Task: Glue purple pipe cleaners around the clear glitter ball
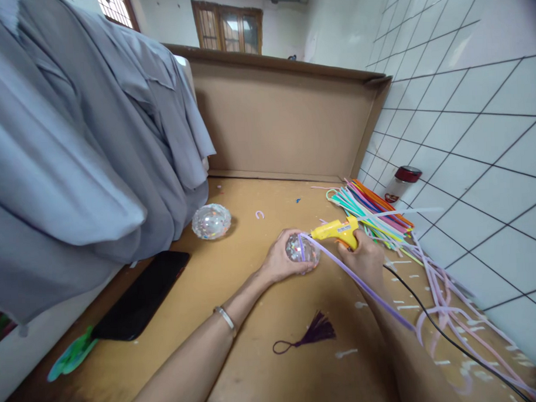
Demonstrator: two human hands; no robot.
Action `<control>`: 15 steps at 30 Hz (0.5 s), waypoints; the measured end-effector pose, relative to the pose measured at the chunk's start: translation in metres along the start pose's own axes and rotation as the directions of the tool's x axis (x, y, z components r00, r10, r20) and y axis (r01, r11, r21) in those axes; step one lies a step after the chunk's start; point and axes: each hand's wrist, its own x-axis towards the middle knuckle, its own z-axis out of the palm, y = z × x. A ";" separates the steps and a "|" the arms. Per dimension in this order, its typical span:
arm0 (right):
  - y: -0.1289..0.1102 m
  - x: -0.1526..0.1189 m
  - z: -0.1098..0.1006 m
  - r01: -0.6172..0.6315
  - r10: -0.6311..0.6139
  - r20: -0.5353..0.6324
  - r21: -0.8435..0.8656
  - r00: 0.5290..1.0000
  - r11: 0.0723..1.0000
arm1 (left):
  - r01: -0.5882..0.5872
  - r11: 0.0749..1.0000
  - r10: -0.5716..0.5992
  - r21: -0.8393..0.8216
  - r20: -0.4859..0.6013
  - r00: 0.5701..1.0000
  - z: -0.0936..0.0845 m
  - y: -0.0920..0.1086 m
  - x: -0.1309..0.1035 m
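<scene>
My left hand [278,263] is wrapped around a clear, round plastic ball [309,259] with coloured specks, a little right of the middle. A long purple pipe cleaner [355,278] lies against the ball and trails right over my right forearm. In my right hand [367,257] is a yellow hot glue gun [334,230], its nozzle at the upper edge of the ball. Whether the nozzle touches the ball or the pipe cleaner, I cannot tell. A whitish glue stick [409,211] sticks out from the gun's back.
A second clear ball [211,221] sits farther left. A dark tassel [316,330] lies nearer me, a black phone [143,296] at left. Bundled pipe cleaners [373,206] and a red-lidded jar [403,181] stand by the tiled wall. The gun's black cord [424,318] runs right.
</scene>
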 end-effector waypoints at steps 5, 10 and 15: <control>0.001 0.000 0.000 0.017 -0.017 0.023 0.004 1.000 1.000 | 0.003 1.000 -0.003 0.016 -0.004 1.000 0.000 0.000 -0.001; 0.004 0.002 0.003 -0.065 0.065 0.053 -0.014 0.996 0.998 | 0.006 1.000 -0.006 -0.005 -0.003 1.000 0.000 0.001 -0.001; 0.013 0.006 0.008 -0.191 0.200 0.101 -0.090 0.975 0.977 | 0.027 0.999 -0.027 -0.020 -0.013 1.000 0.000 0.002 -0.001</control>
